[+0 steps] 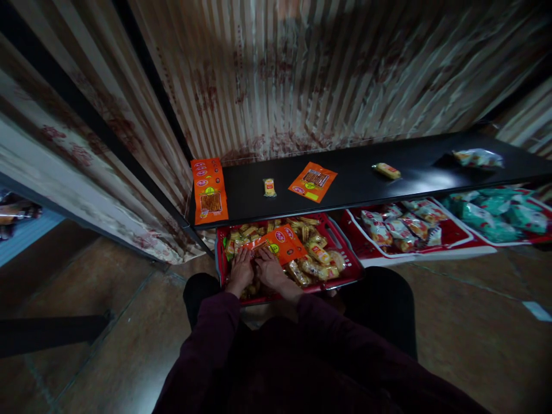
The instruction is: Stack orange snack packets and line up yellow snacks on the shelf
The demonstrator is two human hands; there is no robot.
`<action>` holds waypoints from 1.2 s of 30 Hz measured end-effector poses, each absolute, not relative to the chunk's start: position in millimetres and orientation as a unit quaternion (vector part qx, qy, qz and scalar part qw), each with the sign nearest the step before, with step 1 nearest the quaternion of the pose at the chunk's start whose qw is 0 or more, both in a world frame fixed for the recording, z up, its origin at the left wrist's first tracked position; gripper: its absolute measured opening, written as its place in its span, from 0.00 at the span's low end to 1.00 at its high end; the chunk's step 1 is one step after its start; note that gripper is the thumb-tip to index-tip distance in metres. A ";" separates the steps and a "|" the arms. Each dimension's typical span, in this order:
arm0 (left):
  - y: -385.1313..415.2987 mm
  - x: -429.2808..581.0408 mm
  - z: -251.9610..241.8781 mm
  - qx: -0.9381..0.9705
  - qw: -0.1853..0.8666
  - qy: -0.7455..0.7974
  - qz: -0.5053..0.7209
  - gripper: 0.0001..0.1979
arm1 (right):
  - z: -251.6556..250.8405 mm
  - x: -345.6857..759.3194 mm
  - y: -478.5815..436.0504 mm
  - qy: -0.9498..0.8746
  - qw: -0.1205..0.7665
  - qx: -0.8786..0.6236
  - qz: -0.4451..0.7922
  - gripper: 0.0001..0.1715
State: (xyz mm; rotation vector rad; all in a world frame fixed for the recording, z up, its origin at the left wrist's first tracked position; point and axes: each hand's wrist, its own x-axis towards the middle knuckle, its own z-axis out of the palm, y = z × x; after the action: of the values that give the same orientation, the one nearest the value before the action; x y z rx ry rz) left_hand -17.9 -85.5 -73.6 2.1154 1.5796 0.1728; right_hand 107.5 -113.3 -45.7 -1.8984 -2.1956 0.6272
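Observation:
A red basket (351,261) filled with small wrapped snacks (319,253) sits in front of me, at the front edge of the black shelf. Across the snacks lies an orange snack packet (287,244). My left hand (241,267) rests at its left end, fingers stretched out and pointing away from me. Close beside it, my right hand (269,267) lies over the packet's lower left part with fingers extended too. Neither hand is wrapped round anything. The packet's left end is partly hidden under the fingers.
On the black shelf (245,207) lie a long orange packet (210,192), a square orange packet (313,182), two small wrapped snacks (269,187) and a clear-wrapped item (478,158). To the right are red baskets of white packets (401,227) and green packets (495,213). A striped curtain (280,86) hangs behind.

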 end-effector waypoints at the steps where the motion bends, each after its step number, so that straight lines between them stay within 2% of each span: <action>1: -89.3 -18.7 -77.2 0.770 0.246 0.585 0.063 0.27 | -46.6 110.0 -115.7 -0.740 0.080 -0.632 0.213 0.22; 17: -95.4 -19.5 -85.2 0.682 0.241 0.668 0.175 0.25 | -57.0 119.7 -123.4 -0.743 0.119 -0.616 0.230 0.20; 24: -93.7 -20.0 -85.4 0.664 0.242 0.685 0.179 0.22 | -56.3 125.9 -122.8 -0.755 0.170 -0.588 0.235 0.17; 28: -91.0 -18.4 -81.1 0.628 0.262 0.708 0.188 0.23 | -60.5 131.0 -126.2 -0.708 0.201 -0.637 0.229 0.17; 36: -82.7 -21.2 -72.4 0.594 0.276 0.728 0.202 0.07 | -65.0 136.5 -134.7 -0.608 0.268 -0.709 0.237 0.18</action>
State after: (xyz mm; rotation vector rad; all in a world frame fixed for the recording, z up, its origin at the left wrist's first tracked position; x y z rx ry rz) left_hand -21.2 -82.7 -72.4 1.5970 1.9550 0.5426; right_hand 136.5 -134.7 -65.0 -1.9124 -1.6396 0.6382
